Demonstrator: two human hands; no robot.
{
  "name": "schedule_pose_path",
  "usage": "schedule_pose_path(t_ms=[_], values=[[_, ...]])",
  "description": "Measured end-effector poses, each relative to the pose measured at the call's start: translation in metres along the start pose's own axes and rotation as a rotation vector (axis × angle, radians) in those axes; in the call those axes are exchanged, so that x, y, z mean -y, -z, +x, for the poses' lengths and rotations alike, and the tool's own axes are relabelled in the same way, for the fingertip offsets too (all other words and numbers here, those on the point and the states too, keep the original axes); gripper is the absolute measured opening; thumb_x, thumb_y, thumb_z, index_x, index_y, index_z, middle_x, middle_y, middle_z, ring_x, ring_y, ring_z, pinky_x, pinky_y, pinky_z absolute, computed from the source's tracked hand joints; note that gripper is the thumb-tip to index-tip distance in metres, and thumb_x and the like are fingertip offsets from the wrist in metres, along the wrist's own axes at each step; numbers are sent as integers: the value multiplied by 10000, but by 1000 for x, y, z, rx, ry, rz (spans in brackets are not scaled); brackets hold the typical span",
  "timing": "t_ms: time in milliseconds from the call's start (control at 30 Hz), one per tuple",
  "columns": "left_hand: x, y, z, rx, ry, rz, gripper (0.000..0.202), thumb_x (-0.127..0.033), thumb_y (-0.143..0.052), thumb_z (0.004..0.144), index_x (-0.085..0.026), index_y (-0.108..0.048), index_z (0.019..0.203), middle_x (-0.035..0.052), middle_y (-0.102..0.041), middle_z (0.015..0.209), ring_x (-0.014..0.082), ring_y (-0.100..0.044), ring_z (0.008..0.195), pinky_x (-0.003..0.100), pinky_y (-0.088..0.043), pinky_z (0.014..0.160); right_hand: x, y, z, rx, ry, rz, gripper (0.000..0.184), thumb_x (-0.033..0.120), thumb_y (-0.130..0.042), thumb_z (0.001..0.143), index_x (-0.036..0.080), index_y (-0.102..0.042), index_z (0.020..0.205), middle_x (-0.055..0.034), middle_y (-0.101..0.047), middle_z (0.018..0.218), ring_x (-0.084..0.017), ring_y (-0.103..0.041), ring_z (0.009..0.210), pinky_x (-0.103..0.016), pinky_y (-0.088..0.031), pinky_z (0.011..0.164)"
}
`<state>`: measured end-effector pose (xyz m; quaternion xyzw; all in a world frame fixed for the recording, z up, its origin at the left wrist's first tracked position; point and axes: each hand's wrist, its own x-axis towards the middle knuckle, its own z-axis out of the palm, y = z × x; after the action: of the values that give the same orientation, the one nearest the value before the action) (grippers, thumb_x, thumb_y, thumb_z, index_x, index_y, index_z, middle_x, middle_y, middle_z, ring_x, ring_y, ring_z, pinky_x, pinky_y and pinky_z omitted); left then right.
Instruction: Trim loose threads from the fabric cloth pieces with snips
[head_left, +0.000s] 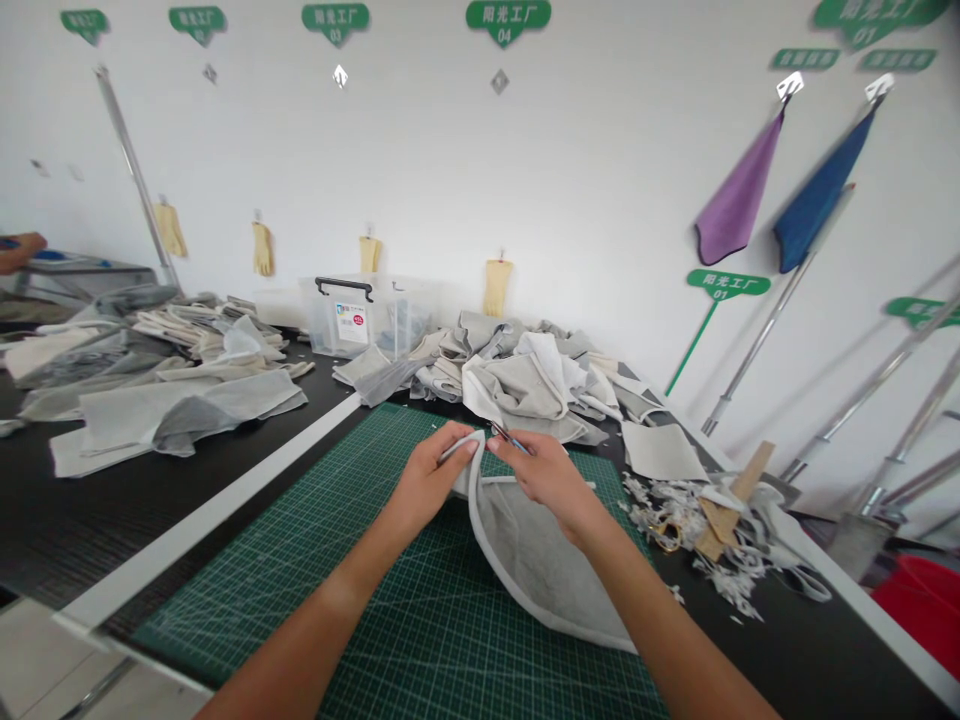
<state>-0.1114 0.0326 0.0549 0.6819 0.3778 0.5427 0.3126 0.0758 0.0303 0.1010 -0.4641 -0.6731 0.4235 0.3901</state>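
Head view: a left hand (429, 478) pinches the white-bound edge of a grey cloth piece (532, 555) between thumb and fingers, above a green cutting mat (225, 625). A right hand (549, 482), its fingers curled and partly closed, has hold of small scissors (511, 438), mostly hidden by the fingers. The cloth piece lies draped on the mat, its edge lifted between the hands. Heaped grey offcuts (517, 375) sit just beyond the mat, with a clear plastic box (352, 320) behind them. White scraps (675, 530) lie at right on a black table (112, 510). More folded cloth (165, 400) fills the left side. At far upper left, a co-worker's hand (19, 250) shows. Yellow gloves (262, 250) hang on the wall.
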Motion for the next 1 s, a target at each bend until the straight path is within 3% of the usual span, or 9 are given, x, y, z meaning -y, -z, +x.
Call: schedule_pose_path(t_ms=[133, 300, 533, 1000], values=[[0, -1, 0, 21, -15, -11, 275, -409, -535, 960, -180, -666, 1036, 35, -691, 980, 187, -616, 916, 271, -458, 849, -1, -6, 0, 8, -51, 117, 382, 531, -648, 851, 165, -670, 957, 93, -275, 475, -71, -214, 418, -209, -154, 391], [2, -2, 0, 29, 2, -27, 281, -426, -551, 946, -183, -672, 1021, 34, -702, 975, 189, -621, 908, 270, -462, 839, -2, -12, 0, -22, -45, 211, 465, 537, -736, 778, 158, -671, 1040, 93, -315, 490, -66, -226, 427, -205, -145, 388], [-3, -2, -4, 8, 19, 4, 286, -444, -542, 947, -194, -671, 1001, 23, -695, 942, 184, -613, 873, 268, -460, 816, -5, -11, -2, -60, 13, 191, 381, 512, -745, 782, 180, -697, 961, 72, -355, 552, -62, -242, 463, -211, -167, 416], [-8, -3, -5, 1, -13, -18, 263, -417, -541, 950, -192, -674, 975, 21, -684, 930, 180, -607, 880, 251, -453, 816, 5, -10, -6, 45, -10, 221, 361, 507, -740, 782, 194, -573, 847, 106, -276, 499, -59, -199, 439, -204, -141, 398]])
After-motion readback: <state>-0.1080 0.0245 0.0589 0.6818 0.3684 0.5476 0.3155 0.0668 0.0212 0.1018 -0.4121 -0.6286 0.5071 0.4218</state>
